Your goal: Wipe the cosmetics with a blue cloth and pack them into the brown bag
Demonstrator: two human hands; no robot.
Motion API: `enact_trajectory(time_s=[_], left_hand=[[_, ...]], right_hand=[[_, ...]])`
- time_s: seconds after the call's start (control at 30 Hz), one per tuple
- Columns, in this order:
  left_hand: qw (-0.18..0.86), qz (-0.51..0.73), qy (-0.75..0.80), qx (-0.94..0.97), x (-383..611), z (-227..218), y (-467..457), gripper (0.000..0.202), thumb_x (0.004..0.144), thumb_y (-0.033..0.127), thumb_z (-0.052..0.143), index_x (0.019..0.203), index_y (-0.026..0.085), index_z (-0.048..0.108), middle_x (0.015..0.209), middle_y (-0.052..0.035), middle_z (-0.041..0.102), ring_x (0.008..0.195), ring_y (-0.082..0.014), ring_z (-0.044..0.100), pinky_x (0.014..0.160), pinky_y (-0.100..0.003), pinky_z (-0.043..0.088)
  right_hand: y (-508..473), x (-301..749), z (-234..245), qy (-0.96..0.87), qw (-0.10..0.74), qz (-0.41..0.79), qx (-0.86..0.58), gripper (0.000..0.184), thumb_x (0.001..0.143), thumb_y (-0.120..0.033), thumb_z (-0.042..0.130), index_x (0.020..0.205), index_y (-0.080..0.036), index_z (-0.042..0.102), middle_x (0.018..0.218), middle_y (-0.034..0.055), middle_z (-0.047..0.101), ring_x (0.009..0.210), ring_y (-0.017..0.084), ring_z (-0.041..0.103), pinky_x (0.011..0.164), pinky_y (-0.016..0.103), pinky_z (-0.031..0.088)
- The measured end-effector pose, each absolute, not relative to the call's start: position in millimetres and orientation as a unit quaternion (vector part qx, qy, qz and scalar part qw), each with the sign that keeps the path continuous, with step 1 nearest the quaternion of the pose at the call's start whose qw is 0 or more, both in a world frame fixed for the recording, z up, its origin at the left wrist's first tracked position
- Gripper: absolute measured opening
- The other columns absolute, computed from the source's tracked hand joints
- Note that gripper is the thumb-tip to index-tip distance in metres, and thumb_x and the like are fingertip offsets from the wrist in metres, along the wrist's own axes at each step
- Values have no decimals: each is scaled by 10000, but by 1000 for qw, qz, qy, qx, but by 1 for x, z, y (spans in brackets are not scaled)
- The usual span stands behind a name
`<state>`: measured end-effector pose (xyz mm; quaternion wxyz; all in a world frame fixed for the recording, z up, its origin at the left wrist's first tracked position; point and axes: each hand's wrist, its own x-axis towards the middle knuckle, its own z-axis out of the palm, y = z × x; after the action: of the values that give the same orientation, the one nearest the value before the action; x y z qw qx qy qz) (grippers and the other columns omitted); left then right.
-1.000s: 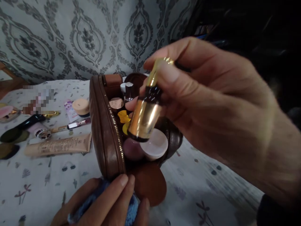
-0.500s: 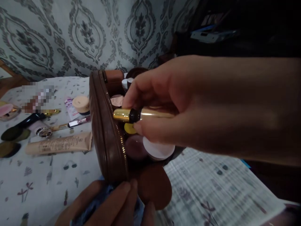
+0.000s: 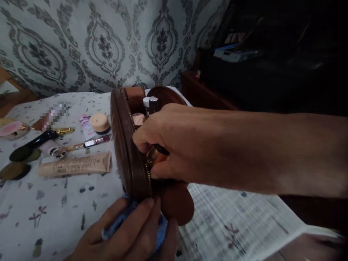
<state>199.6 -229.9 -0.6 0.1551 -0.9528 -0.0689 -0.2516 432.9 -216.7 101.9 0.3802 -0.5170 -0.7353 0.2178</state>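
My right hand (image 3: pixel 174 139) reaches down into an unzipped brown makeup bag (image 3: pixel 126 145). Its thumb and fingers close around a gold cosmetic tube (image 3: pixel 153 156) with a black part, mostly hidden by the hand. In the bag behind my fingers, a pink compact (image 3: pixel 138 119) and a dark bottle with a silver cap (image 3: pixel 153 103) show. My left hand (image 3: pixel 133 232) grips a crumpled blue cloth (image 3: pixel 116 225), its fingertips against the near end of the bag. A rounded brown flap (image 3: pixel 178 204) hangs out beside them.
Left of the bag lie a beige squeeze tube (image 3: pixel 78 164), a round jar (image 3: pixel 99 123), a thin brush (image 3: pixel 87 144), a dark-handled brush (image 3: pixel 35 141) and other cosmetics on a printed white cloth (image 3: pixel 62 224). Patterned fabric (image 3: pixel 106 47) hangs behind.
My right hand has lowered the gold tube from above the opening into the bag, tilting it. My left hand keeps its hold on the blue cloth. The view has shifted slightly.
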Motion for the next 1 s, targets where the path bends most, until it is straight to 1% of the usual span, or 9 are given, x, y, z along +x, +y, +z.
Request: enact_trajectory(time_s=[0.07, 0.1, 0.17, 0.27, 0.37, 0.5, 0.67, 0.83, 1.0], left_hand=[[156, -251, -69, -953, 199, -1, -230, 213, 943, 301, 553, 1108, 300, 688, 1198, 28, 691, 1299, -143, 482, 1216, -334, 266], [152, -250, -66, -954, 198, -1, -231, 224, 954, 298, 533, 1119, 296, 684, 1208, 24, 683, 1307, -142, 471, 1237, -356, 213], [141, -250, -59, -956, 198, -2, -231, 239, 965, 298, 507, 1128, 287, 683, 1225, 14, 668, 1312, -144, 457, 1251, -384, 151], [138, -256, -55, -955, 198, -3, -230, 249, 963, 297, 507, 1140, 280, 682, 1220, 3, 660, 1287, -148, 466, 1249, -395, 143], [135, -261, -56, -954, 198, -3, -229, 256, 967, 282, 498, 1145, 266, 681, 1219, -7, 655, 1274, -148, 473, 1245, -396, 153], [138, -264, -56, -953, 198, -3, -228, 269, 972, 259, 481, 1156, 263, 677, 1229, -15, 646, 1261, -150, 483, 1242, -402, 156], [142, -264, -56, -952, 198, -4, -229, 275, 971, 247, 474, 1158, 268, 674, 1226, -16, 647, 1262, -148, 485, 1243, -403, 154], [149, -260, -55, -952, 198, -7, -229, 261, 957, 258, 508, 1162, 272, 670, 1247, -15, 644, 1297, -153, 461, 1247, -414, 150], [154, -249, -40, -955, 198, -8, -227, 255, 957, 245, 505, 1149, 272, 670, 1240, -11, 654, 1329, -163, 440, 1249, -436, 143]], right_hand=[[-209, 425, 111, -803, 143, 263, -515, 113, 764, -135, 718, 664, -169, 679, 571, -55, 615, 501, 64, 580, 411, 163, 352], [-205, 422, 115, -815, 57, 282, -503, 84, 779, -127, 689, 704, -165, 689, 597, -46, 628, 521, 68, 579, 438, 176, 366], [-199, 416, 119, -822, -6, 298, -484, 84, 814, -141, 652, 738, -154, 688, 630, -31, 635, 569, 74, 577, 498, 191, 389], [-195, 409, 121, -819, -71, 271, -501, 94, 841, -167, 650, 754, -134, 668, 696, -13, 636, 640, 87, 571, 554, 204, 395], [-193, 405, 122, -809, -129, 252, -515, 72, 827, -173, 668, 775, -124, 662, 717, -14, 615, 646, 91, 554, 558, 212, 386], [-190, 401, 125, -801, -135, 266, -519, 23, 809, -127, 662, 819, -136, 682, 725, -22, 629, 664, 101, 573, 561, 217, 386], [-186, 403, 123, -766, -60, 244, -591, 167, 748, -140, 726, 911, -152, 695, 857, 11, 688, 794, 141, 636, 624, 204, 439], [-182, 406, 117, -733, 25, 273, -623, 223, 692, -101, 750, 891, -180, 688, 777, -20, 688, 782, 139, 649, 618, 176, 465], [-176, 411, 107, -694, 104, 330, -632, 183, 681, -98, 758, 834, -162, 681, 658, -34, 648, 698, 122, 637, 589, 161, 484]])
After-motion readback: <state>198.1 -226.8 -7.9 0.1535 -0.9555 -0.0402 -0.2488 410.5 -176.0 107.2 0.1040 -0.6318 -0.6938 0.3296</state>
